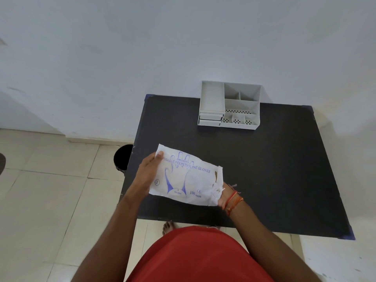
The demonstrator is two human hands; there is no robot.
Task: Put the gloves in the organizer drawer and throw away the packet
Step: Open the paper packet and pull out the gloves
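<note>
A white plastic packet of polyethylene gloves [186,177] with blue print is held above the near left part of the black table [274,169]. My left hand [147,174] grips its left edge, thumb on top. My right hand [222,197] is mostly hidden inside the torn right end of the packet; only the wrist with red threads shows. The gloves themselves stay hidden inside the packet. The white desk organizer [230,105] stands at the table's far edge against the wall, its two small drawers [210,118] at the lower left front, both pushed in.
A black round bin [121,157] stands on the tiled floor just left of the table. A white wall rises behind the table. My bare foot [167,227] shows under the table's near edge.
</note>
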